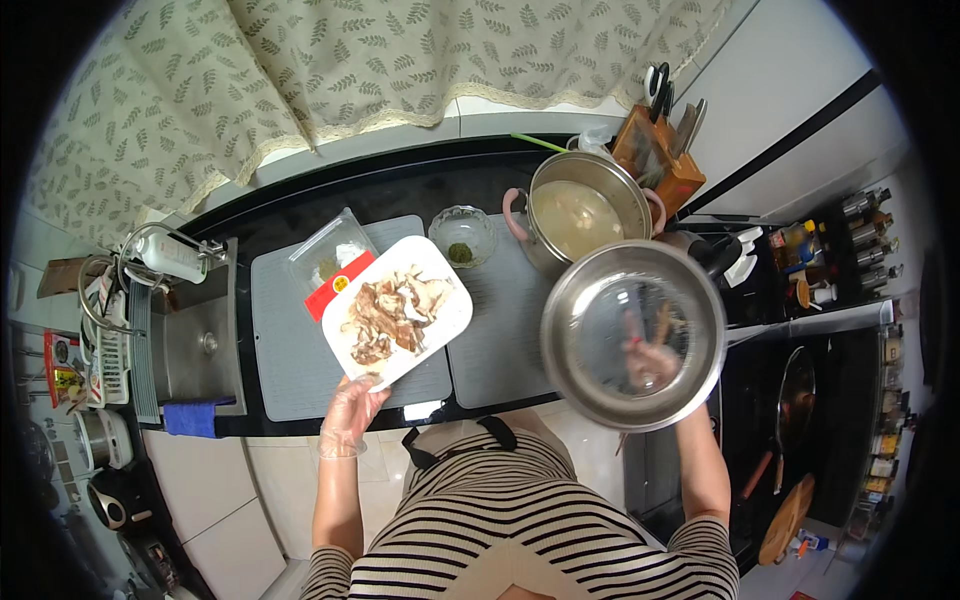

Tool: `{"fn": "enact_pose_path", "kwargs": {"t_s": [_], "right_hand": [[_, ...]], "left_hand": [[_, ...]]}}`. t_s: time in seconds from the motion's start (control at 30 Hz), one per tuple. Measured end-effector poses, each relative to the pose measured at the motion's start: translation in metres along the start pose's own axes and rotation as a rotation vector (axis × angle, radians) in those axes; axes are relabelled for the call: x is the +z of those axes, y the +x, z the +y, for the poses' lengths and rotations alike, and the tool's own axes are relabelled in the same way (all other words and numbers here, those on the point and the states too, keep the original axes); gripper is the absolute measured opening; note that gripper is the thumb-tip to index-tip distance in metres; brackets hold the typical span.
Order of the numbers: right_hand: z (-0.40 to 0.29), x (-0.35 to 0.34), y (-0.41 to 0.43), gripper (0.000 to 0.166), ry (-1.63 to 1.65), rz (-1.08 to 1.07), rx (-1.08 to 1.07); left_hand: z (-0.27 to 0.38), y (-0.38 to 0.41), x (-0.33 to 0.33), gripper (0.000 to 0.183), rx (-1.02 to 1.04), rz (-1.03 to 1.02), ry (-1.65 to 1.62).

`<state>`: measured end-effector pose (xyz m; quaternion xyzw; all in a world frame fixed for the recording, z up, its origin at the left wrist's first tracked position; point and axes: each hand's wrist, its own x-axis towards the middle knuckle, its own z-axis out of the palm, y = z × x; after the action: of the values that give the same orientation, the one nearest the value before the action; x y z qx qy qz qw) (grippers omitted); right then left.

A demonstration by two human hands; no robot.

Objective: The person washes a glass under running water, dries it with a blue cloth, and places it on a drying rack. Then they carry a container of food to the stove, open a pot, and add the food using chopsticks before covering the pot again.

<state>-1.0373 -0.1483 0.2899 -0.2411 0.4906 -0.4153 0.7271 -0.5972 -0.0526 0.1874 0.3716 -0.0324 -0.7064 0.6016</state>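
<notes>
My left hand (354, 409), in a clear plastic glove, grips the lower edge of a white tray (457, 300) holding brown and pale food pieces, apparently meat. On the right, my right hand (651, 365) shows blurred through the middle of what looks like a steel-rimmed glass lid (559, 337). It seems to hold this from below; its fingers are unclear. Just behind stands a steel pot (544, 251) with pink handles, containing cloudy liquid and pale pieces. Beyond the tray are a clear container (307, 259) with a red band and a glass bowl (480, 225) with something green.
Grey mats (281, 360) lie on the black counter. A sink (180, 330) with a blue cloth (190, 420) is at left. Behind the pot stands a wooden knife block (679, 184). A pan (796, 397) and round wooden board (786, 521) are at right.
</notes>
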Motion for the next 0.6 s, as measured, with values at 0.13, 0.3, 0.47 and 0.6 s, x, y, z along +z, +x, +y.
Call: {"fn": "enact_pose_path", "kwargs": {"t_s": [0.13,0.3,0.47,0.6], "right_hand": [[0.066,-0.027,0.060,0.073,0.040,-0.302,0.436],[0.119,0.005,0.128,0.047,-0.063,-0.411,0.631],[0.139,0.021,0.184,0.059,-0.264,-0.509,0.736],[0.118,0.049,0.172,0.059,-0.140,-0.506,0.789]], "left_hand": [[0.001,-0.003,0.015,0.049,0.031,0.031,-0.006],[-0.002,-0.024,0.020,0.051,0.090,0.062,-0.010],[-0.015,-0.041,0.021,0.054,0.116,0.088,-0.002],[-0.029,-0.048,0.022,0.053,0.136,0.092,-0.034]]}}
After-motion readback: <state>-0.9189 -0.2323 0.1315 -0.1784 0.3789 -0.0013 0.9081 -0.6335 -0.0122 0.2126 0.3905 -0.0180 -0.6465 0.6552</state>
